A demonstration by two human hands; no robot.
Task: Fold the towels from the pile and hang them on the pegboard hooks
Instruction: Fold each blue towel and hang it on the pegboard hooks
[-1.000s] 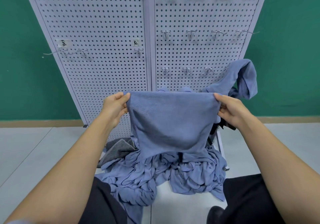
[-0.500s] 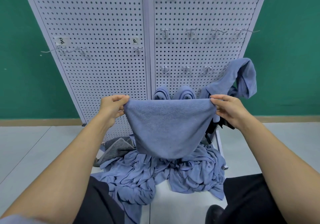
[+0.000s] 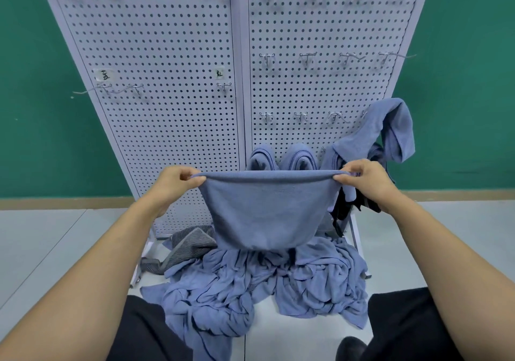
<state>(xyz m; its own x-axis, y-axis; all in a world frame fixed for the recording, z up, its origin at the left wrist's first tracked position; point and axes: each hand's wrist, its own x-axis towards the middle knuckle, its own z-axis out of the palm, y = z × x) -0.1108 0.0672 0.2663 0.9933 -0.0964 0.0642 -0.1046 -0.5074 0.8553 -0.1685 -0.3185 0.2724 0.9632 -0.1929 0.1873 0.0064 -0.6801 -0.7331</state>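
Observation:
I hold a folded blue towel (image 3: 264,210) stretched out in front of me. My left hand (image 3: 174,183) pinches its top left corner and my right hand (image 3: 365,179) pinches its top right corner. The towel hangs in a rounded pouch shape above the pile of crumpled blue towels (image 3: 250,291) on the floor. Behind it stands the white pegboard (image 3: 178,115) with rows of metal hooks (image 3: 306,58). Two folded blue towels (image 3: 281,158) hang on low hooks just behind my towel, and another blue towel (image 3: 390,129) is draped over a hook at the right.
A grey striped towel (image 3: 186,245) lies at the left edge of the pile. Something black (image 3: 345,207) hangs behind my right hand. My dark trouser legs (image 3: 412,327) frame the pile. A green wall (image 3: 41,81) stands behind the board.
The towel has become shorter and its bottom edge has risen off the pile. Both hands have sunk a little, uncovering the two towels hung behind.

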